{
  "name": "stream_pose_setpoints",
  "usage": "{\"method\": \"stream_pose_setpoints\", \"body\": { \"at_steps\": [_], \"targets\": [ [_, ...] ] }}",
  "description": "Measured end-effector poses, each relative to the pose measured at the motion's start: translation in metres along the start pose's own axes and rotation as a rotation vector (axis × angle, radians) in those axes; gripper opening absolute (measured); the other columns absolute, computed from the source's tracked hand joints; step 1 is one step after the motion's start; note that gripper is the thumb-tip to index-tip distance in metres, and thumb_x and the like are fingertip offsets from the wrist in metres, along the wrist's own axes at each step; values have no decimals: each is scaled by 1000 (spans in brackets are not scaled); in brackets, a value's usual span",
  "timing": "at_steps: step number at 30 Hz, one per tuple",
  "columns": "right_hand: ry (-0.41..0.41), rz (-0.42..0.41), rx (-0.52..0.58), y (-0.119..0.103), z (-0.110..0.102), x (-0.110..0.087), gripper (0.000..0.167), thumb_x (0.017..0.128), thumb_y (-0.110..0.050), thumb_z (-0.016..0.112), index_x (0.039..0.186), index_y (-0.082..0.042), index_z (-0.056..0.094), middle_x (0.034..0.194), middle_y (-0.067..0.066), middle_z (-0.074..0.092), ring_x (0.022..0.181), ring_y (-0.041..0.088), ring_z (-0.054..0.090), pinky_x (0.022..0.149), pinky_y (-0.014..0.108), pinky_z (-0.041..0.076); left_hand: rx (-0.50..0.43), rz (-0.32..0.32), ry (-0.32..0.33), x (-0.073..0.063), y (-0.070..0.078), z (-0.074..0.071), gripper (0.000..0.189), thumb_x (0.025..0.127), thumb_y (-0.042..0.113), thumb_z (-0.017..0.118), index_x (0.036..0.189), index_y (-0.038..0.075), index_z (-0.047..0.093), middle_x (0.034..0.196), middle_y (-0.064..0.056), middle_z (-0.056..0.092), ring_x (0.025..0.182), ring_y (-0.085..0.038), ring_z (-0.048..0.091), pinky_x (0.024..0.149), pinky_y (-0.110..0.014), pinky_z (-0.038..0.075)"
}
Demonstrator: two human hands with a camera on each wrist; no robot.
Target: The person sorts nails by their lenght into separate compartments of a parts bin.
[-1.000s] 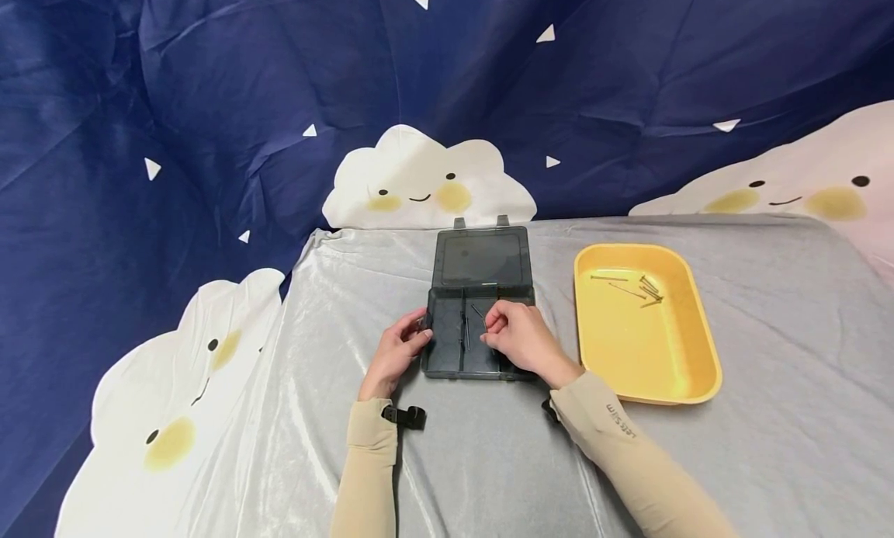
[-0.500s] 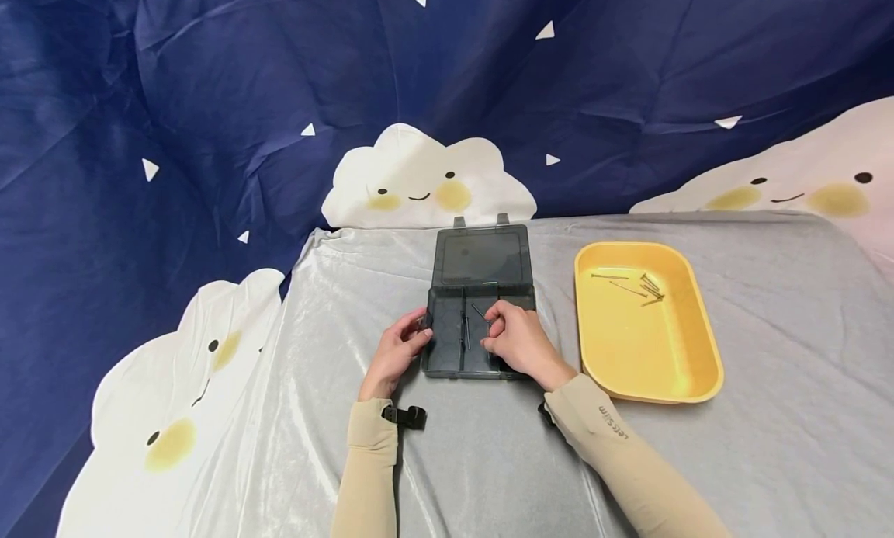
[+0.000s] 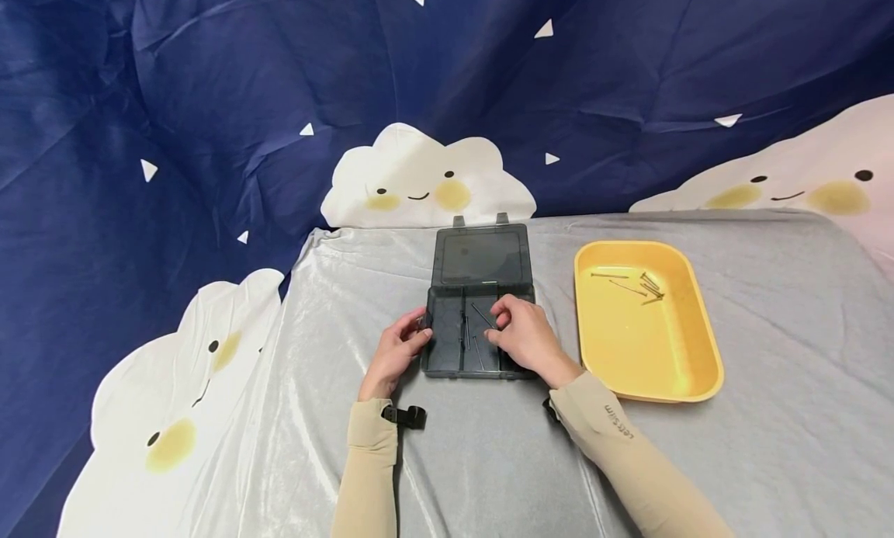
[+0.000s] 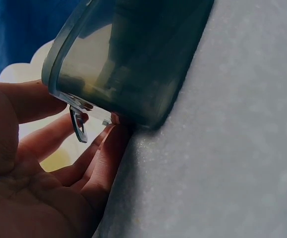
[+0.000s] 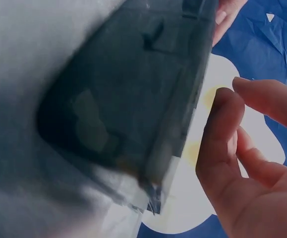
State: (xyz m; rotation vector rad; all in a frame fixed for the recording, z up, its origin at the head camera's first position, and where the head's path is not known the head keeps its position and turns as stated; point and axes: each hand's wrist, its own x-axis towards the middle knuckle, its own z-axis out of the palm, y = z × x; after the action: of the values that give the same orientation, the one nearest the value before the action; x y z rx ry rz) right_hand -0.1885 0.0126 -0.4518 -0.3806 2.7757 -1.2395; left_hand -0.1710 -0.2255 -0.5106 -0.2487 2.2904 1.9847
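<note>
A dark see-through compartment box [image 3: 443, 359] stands with its lid [image 3: 482, 256] flipped back. Thumb and fingers of my left hand [image 3: 398, 348] hold its left wall; in the left wrist view the thumb sits at the rim and fingertips at the lower corner, near a small clip [image 4: 78, 124]. Over the box's right part hovers my right hand [image 3: 527, 334], fingers loosely bent, nothing visible between them. In the middle compartment lie thin nails: one slanting nail [image 3: 482, 315] by the right fingertips, another nail [image 3: 478, 352] nearer me, and more along the left divider [image 3: 462, 328].
To the right, a yellow tray [image 3: 635, 352] holds several nails [image 3: 651, 286] at its far end. Grey cloth [image 3: 475, 460] covers the table. Behind it hangs a dark blue backdrop [image 3: 279, 57] with printed clouds.
My right hand has let go of a nail, which now lies in the middle compartment, and has drawn slightly up and right. The left hand keeps its place on the box.
</note>
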Motion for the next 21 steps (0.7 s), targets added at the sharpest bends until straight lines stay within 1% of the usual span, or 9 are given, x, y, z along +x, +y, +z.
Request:
{"method": "stream_pose_setpoints", "body": {
  "at_steps": [4,6,10,13,17,21],
  "targets": [
    [10,-6,-13,-4,-11,-1,26,79,-16,76,99,-3,66,85,7,66,77,22,60,78,38,48,3,-14,-8,1,-1,-1,49,91,7,65,138,7,53,123,-22,60,88,-3,58,73,-18,48],
    [30,-23,-24,-6,-19,-1,24,80,-16,76,97,-4,66,85,7,67,75,20,61,76,38,49,5,-18,-14,1,-1,-1,50,91,8,65,139,8,52,125,-23,59,88,-3,58,74,-18,48],
    [68,-43,-29,-11,-41,1,22,81,-17,74,96,-5,66,87,7,67,74,19,62,75,37,48,3,-14,-27,2,-1,-2,52,92,9,65,141,6,49,128,-25,57,89,-2,56,74,-18,47],
    [93,-58,-36,-11,-58,4,20,82,-17,72,97,-4,66,88,10,68,75,20,64,75,37,49,1,-5,-30,3,-1,-1,53,92,7,64,142,3,47,128,-28,56,90,-2,55,74,-18,47],
    [124,-73,-59,-7,-79,6,20,83,-16,70,98,-2,66,91,13,69,78,24,65,76,39,49,-13,-5,-16,3,-2,0,50,91,4,63,139,4,51,126,-26,58,90,-3,56,74,-17,47],
    [133,-68,-92,-3,-95,6,20,84,-15,67,99,-1,66,92,15,69,80,27,65,78,41,48,-14,-6,-1,2,-3,0,47,91,4,64,137,7,54,123,-23,61,91,-4,57,74,-16,48]
  ]
}}
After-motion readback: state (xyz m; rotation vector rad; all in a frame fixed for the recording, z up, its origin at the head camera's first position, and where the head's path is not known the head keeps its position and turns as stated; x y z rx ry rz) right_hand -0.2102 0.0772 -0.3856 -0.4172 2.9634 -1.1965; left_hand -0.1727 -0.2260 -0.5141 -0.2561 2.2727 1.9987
